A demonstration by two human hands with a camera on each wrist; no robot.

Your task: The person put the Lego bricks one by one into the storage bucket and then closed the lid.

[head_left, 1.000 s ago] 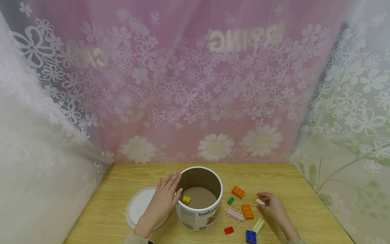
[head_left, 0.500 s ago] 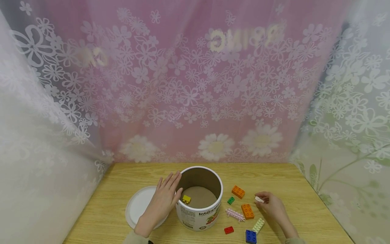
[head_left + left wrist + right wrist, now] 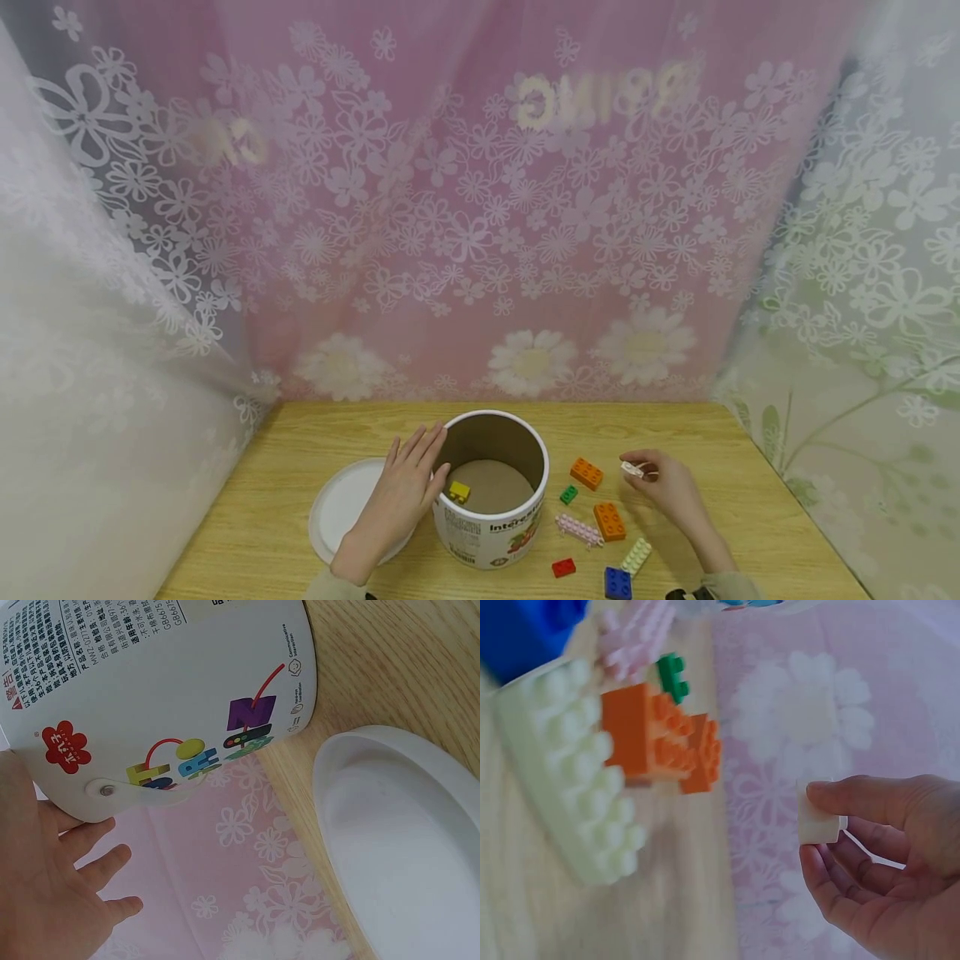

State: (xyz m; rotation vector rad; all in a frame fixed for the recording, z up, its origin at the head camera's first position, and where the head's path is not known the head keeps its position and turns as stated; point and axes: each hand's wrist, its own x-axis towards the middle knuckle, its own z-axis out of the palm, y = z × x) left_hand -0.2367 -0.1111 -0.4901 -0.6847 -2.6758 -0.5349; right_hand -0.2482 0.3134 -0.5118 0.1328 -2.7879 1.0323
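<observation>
Left of the white tub (image 3: 472,542), a plain beige left sleeve (image 3: 336,587) leads to the bare left hand (image 3: 405,483), with a small black piece (image 3: 371,596) at its edge. Right of the tub, a matching right sleeve (image 3: 733,587) and dark strap (image 3: 702,593) sit behind the bare right hand (image 3: 667,483).

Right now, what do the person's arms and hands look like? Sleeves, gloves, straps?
The left hand and right hand are bare, no gloves or rings visible. The left sleeve and right sleeve are beige. A dark band shows by the right cuff, a smaller dark bit by the left; both too cropped to identify.
</observation>
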